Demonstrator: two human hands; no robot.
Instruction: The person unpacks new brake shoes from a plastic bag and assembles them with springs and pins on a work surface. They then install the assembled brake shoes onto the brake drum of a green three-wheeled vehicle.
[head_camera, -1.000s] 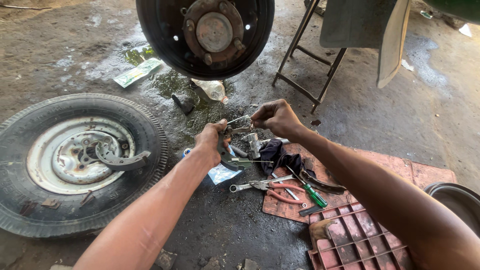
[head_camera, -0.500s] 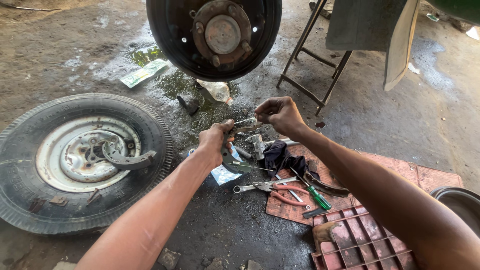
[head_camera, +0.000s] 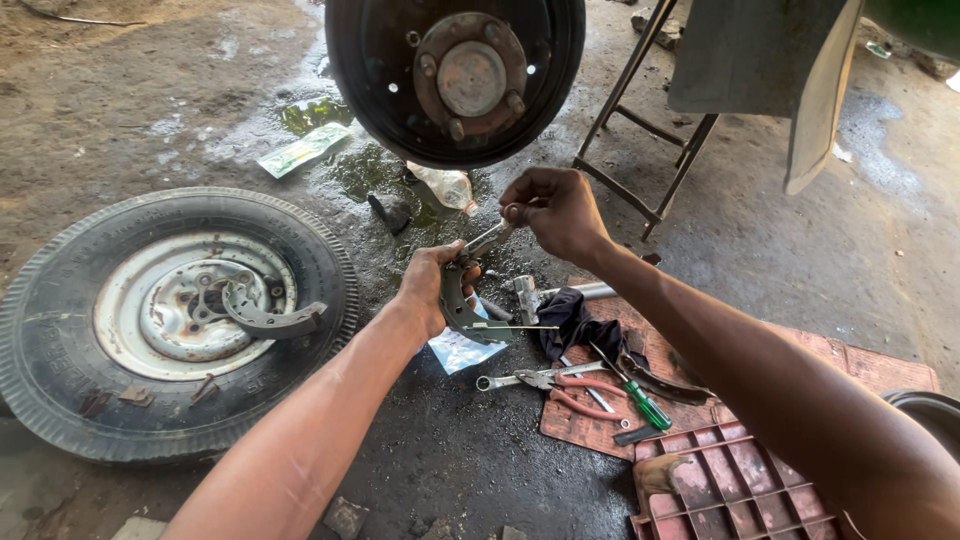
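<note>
The left hand (head_camera: 432, 290) grips a curved brake shoe (head_camera: 462, 312) above the wet floor (head_camera: 180, 120); the right hand (head_camera: 552, 208) pinches a metal lever (head_camera: 487, 240) on its far end, near the brake drum (head_camera: 455, 75).

We see a tyre (head_camera: 175, 320) lying flat with a curved brake shoe (head_camera: 268, 315) on its rim; right of it, red-handled pliers (head_camera: 580, 392), a green screwdriver (head_camera: 640, 400) and what may be a dark cloth (head_camera: 575, 325).

free: wet floor (head_camera: 430, 450) ahead | blocked: tyre (head_camera: 60, 330) left, tools (head_camera: 590, 385) right, probably loose
</note>
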